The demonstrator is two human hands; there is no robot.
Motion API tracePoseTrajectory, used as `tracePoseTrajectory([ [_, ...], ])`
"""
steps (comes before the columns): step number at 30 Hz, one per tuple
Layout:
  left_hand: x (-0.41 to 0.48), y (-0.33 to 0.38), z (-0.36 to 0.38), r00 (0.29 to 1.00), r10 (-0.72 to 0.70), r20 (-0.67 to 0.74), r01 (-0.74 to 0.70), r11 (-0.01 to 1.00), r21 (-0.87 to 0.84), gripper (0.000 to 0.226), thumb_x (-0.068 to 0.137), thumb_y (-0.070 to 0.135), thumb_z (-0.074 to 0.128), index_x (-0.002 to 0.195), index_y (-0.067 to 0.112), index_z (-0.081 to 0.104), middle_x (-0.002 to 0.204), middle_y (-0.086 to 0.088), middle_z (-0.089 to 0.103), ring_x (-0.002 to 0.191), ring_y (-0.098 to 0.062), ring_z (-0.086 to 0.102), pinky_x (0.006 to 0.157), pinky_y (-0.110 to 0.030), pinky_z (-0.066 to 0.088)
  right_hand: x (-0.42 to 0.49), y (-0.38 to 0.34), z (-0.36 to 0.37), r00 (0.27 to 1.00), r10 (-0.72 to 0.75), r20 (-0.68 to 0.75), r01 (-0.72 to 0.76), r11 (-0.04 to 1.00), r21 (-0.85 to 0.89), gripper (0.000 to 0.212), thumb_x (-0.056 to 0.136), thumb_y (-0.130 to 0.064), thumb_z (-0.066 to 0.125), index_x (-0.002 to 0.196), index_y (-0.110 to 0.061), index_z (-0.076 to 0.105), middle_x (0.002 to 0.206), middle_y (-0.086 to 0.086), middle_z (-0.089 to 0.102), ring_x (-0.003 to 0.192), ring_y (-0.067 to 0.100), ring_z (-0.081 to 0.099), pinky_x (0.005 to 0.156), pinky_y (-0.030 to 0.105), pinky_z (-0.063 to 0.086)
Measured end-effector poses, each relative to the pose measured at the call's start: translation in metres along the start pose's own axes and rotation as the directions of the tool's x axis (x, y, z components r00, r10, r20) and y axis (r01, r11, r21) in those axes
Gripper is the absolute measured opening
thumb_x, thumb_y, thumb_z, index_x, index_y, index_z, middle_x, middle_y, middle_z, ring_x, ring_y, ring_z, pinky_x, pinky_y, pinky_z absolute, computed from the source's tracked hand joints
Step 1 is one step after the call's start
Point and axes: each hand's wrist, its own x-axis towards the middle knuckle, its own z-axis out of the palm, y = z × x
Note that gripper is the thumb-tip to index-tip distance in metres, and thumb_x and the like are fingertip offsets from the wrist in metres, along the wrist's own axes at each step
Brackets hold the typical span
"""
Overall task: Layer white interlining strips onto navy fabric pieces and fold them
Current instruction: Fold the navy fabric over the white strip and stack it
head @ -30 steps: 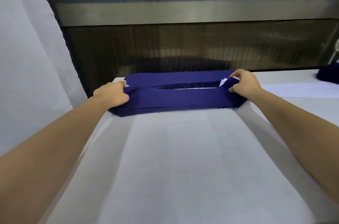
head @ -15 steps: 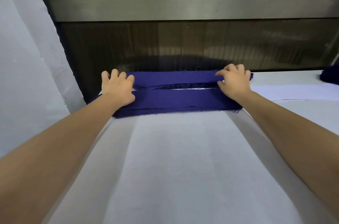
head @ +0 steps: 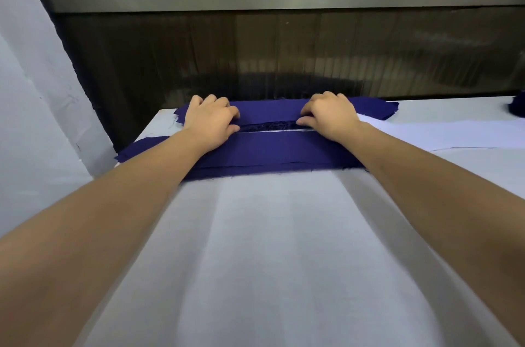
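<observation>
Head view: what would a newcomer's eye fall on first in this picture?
The navy fabric lying across the far end of the white table stands out first. The left hand and the right hand grip its far flap with curled fingers. Between them a thin line of white interlining shows in the gap of the fold.

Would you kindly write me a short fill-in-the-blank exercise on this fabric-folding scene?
1. The fabric under the left hand and right hand is ____ in colour.
2. Between the hands, a thin interlining strip of ____ colour shows in the gap.
3. A loose white sheet lies on the table to the ____ of the fabric.
Missing words: navy, white, right.
</observation>
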Motion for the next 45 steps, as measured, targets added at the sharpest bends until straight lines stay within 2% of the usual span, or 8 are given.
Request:
tracePoseTrajectory([
  [11,0.011,0.004,-0.003,0.994,0.021,-0.108,-0.030,0.996,-0.085,0.028,0.097,0.015,0.047,0.120,0.019,0.063,0.119,-0.004,0.061,0.113,-0.026,0.050,0.091,-0.038,0.037,0.006,0.001,0.002,0.998,0.032,-0.047,-0.030,0.999,0.038,0.025,0.099,-0.016,0.046,0.118,-0.011,0.061,0.115,0.011,0.063,0.107,0.030,0.054,0.088,0.036,0.038],
  [17,0.015,0.001,-0.006,0.984,-0.126,-0.123,0.090,0.960,-0.264,0.014,0.089,0.021,0.063,0.102,0.016,0.068,0.102,-0.005,0.066,0.104,-0.023,0.052,0.077,-0.037,0.044,0.012,-0.001,-0.010,0.951,0.302,-0.068,-0.261,0.900,0.351,0.015,0.090,-0.023,0.062,0.098,-0.012,0.068,0.099,0.009,0.067,0.095,0.028,0.060,0.072,0.034,0.043],
  [21,0.018,-0.002,-0.008,0.979,-0.161,-0.121,0.105,0.921,-0.376,0.016,0.087,0.026,0.065,0.099,0.015,0.069,0.099,-0.005,0.064,0.098,-0.022,0.053,0.075,-0.035,0.043,0.015,0.001,-0.012,0.930,0.367,-0.030,-0.301,0.805,0.512,0.015,0.092,-0.025,0.060,0.100,-0.016,0.070,0.101,0.006,0.068,0.097,0.024,0.061,0.081,0.037,0.050],
  [27,0.018,-0.001,-0.008,0.986,-0.107,-0.130,0.061,0.948,-0.314,0.024,0.094,0.025,0.055,0.109,0.012,0.068,0.109,-0.009,0.057,0.105,-0.028,0.050,0.084,-0.041,0.045,0.011,0.008,-0.012,0.937,0.350,-0.020,-0.313,0.862,0.398,0.022,0.087,-0.008,0.057,0.102,-0.017,0.070,0.106,0.007,0.067,0.100,0.027,0.059,0.078,0.036,0.048],
  [30,0.012,-0.001,-0.010,0.987,-0.083,-0.141,0.040,0.959,-0.279,0.024,0.095,0.022,0.054,0.111,0.011,0.067,0.111,-0.010,0.057,0.105,-0.028,0.051,0.086,-0.041,0.045,0.004,0.016,-0.011,0.914,0.405,0.026,-0.389,0.856,0.341,0.022,0.087,-0.010,0.059,0.107,-0.016,0.069,0.111,0.012,0.063,0.107,0.032,0.055,0.087,0.041,0.047],
  [33,0.003,-0.002,-0.016,0.980,-0.068,-0.187,0.022,0.972,-0.234,0.026,0.097,0.022,0.049,0.116,0.011,0.062,0.115,-0.010,0.055,0.107,-0.028,0.050,0.089,-0.041,0.042,-0.004,0.027,-0.010,0.877,0.476,-0.068,-0.438,0.849,0.294,0.028,0.090,-0.006,0.055,0.111,-0.016,0.069,0.116,0.016,0.060,0.116,0.035,0.045,0.093,0.043,0.040],
  [40,-0.027,-0.009,-0.037,0.957,0.000,-0.290,-0.046,0.987,-0.151,0.027,0.099,0.016,0.042,0.121,0.006,0.055,0.116,-0.013,0.058,0.104,-0.031,0.052,0.086,-0.041,0.040,-0.025,0.039,-0.027,0.845,0.355,-0.399,-0.256,0.925,0.281,0.034,0.094,-0.006,0.044,0.106,-0.018,0.073,0.115,0.006,0.059,0.111,0.034,0.041,0.087,0.035,0.027],
  [45,-0.058,-0.022,-0.037,0.959,0.252,-0.130,-0.259,0.965,-0.034,0.027,0.099,0.013,0.041,0.120,0.009,0.057,0.117,-0.011,0.058,0.104,-0.029,0.052,0.089,-0.039,0.038,-0.066,0.043,-0.023,0.921,0.199,-0.336,-0.133,0.969,0.210,0.032,0.088,-0.002,0.050,0.099,-0.018,0.075,0.109,0.005,0.064,0.107,0.033,0.045,0.081,0.033,0.024],
])
